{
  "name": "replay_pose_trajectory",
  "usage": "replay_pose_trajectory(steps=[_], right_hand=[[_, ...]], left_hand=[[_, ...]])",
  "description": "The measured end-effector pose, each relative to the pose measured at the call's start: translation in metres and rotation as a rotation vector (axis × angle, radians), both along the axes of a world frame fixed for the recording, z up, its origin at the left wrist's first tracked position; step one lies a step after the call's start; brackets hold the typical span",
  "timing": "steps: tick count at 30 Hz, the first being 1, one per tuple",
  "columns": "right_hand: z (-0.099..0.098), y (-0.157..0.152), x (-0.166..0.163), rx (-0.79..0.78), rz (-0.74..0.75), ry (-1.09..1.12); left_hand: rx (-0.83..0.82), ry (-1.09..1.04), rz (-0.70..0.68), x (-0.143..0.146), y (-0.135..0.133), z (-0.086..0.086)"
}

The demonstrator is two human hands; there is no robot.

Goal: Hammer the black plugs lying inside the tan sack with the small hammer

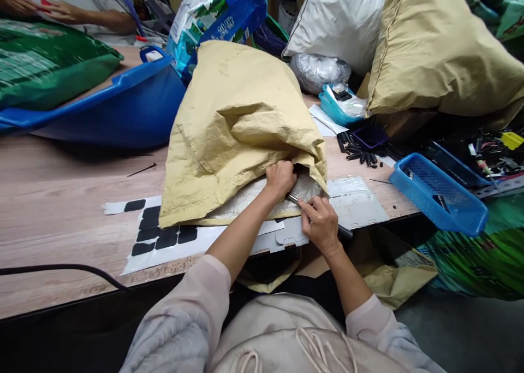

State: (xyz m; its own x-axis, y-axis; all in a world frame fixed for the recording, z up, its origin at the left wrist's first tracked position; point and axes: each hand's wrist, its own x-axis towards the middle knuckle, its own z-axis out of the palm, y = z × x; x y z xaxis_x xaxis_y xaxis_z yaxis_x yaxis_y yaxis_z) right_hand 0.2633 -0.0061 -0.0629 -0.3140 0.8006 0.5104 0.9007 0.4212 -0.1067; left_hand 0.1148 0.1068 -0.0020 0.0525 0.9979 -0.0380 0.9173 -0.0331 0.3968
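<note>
I cannot tell what my left grip point(280, 178) holds; my right grip point(321, 220) clasps a rod point(293, 199) at the sack point(237, 94), presumably laid mouth-forward for reach.

We had a sack point(241, 132) on the table point(73, 209), a tub point(123, 108) at its nine o'clock, a sheet point(176, 248) at seven, a basket point(450, 220) just past three.

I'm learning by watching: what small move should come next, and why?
Probably raise the upper edge of the yellow sack slightly with the left hand, keeping the rod-like tool in the right hand. The left hand is at the sack's shadowed mouth, and the tool's silvery end points toward it, so more room might help.
</note>
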Motion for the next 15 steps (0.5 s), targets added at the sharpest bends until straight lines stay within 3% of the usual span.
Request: replay_pose_trajectory(steps=[5, 9, 15], right_hand=[[0.002, -0.001, -0.001, -0.002, -0.01, 0.031], [0.001, 0.0, -0.001, 0.0, -0.021, 0.051], [-0.001, 0.003, 0.0, 0.028, -0.034, 0.025]], left_hand=[[0.048, -0.149, -0.084, -0.068, -0.047, 0.003], [0.042, -0.25, -0.064, -0.117, -0.087, -0.017], [0.131, -0.374, -0.124, -0.122, -0.093, -0.049]])
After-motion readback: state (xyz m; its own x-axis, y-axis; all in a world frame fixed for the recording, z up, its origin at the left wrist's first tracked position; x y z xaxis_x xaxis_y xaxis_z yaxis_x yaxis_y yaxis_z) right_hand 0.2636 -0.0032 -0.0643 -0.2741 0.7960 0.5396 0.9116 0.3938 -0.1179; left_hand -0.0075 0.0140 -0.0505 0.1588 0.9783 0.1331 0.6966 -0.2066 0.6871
